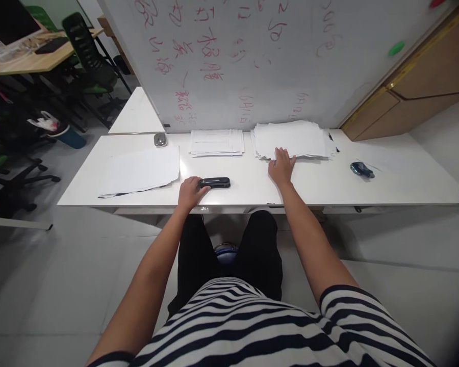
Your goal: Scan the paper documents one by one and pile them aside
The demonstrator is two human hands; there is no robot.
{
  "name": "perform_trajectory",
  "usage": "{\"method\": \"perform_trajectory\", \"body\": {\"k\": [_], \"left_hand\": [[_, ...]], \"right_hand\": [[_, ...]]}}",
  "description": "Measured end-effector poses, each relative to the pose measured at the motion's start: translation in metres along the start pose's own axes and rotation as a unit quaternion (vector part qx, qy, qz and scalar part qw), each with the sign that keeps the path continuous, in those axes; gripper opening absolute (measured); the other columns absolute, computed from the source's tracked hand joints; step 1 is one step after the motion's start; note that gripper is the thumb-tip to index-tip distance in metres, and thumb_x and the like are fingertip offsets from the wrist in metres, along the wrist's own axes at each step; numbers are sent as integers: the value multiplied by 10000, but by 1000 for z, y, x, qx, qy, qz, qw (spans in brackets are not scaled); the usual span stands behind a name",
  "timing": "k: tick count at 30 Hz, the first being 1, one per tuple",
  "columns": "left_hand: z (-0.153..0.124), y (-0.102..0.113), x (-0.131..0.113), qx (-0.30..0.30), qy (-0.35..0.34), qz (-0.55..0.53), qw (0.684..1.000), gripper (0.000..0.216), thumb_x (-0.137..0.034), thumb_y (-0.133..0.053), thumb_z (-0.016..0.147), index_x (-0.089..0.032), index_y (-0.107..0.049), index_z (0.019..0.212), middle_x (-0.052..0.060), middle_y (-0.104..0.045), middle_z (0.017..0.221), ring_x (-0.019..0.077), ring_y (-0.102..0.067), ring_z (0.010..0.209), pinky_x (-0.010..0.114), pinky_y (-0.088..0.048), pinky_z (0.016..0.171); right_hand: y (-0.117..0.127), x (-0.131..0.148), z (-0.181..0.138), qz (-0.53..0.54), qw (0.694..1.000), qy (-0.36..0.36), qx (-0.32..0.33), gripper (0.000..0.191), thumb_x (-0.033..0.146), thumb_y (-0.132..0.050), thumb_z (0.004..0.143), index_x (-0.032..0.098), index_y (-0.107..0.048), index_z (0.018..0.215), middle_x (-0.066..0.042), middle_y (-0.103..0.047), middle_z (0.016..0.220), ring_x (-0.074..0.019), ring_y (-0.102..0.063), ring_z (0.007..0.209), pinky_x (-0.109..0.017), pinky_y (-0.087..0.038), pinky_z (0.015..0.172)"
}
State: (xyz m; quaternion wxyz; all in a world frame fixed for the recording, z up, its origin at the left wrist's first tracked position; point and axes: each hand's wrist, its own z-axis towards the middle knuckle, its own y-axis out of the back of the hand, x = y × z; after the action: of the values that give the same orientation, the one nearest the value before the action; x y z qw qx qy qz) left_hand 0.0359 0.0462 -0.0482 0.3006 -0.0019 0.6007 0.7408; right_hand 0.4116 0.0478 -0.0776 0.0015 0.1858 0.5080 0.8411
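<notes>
My left hand [190,193] is closed around the left end of a black stapler [217,182], which lies on the white desk [248,188] near its front edge. To the right, my right hand [282,167] rests with stretched fingers on the front edge of a thick, uneven stack of white paper [292,138]. Its thumb is at the stack's edge, where a small dark spot shows that I cannot make out. Between the hands, further back, lies a smaller pile of printed sheets [217,141]. Left of the stapler is another pile of white paper [145,171].
A whiteboard [229,66] with red writing stands along the desk's back edge. A small grey square object [160,139] sits at the back left. On the right are a dark shiny object [362,169] and cardboard boxes [371,114]. A blue bin [71,136] stands on the floor.
</notes>
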Motion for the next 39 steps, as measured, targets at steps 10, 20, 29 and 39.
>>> {"method": "perform_trajectory", "body": {"k": [10, 20, 29, 39], "left_hand": [[0, -1, -1, -1, 6, 0, 1000, 330, -477, -581, 825, -215, -585, 1026, 81, -628, 1040, 252, -551, 1007, 376, -425, 881], [1, -2, 0, 7, 10, 3, 1000, 364, -505, -569, 823, -215, -587, 1043, 88, -624, 1062, 260, -549, 1015, 382, -424, 890], [1, -5, 4, 4, 6, -4, 1000, 368, -508, -569, 821, -215, -589, 1043, 88, -617, 1045, 256, -547, 996, 380, -423, 872], [-1, -8, 7, -28, 14, -23, 999, 346, -497, -565, 830, -208, -590, 1020, 93, -625, 1029, 257, -546, 1008, 379, -428, 900]], "right_hand": [[0, -5, 0, 7, 1000, -7, 11, 594, 127, -346, 791, 154, -390, 1383, -111, -378, 1482, -229, -260, 1403, -534, -125, 1134], [0, -4, 0, 7, 1000, -14, 5, 493, 140, -318, 860, 161, -446, 1336, -121, -405, 1465, -233, -290, 1390, -532, -168, 1123], [-6, -6, 1, 54, 997, -39, -33, 436, 189, -221, 946, 149, -537, 1244, -125, -533, 1358, -216, -402, 1328, -499, -201, 1119], [80, 40, -49, 314, 925, -143, -159, 525, 552, -260, 934, 182, -517, 1203, -120, -625, 1052, -274, -587, 1045, -419, -478, 863]]}}
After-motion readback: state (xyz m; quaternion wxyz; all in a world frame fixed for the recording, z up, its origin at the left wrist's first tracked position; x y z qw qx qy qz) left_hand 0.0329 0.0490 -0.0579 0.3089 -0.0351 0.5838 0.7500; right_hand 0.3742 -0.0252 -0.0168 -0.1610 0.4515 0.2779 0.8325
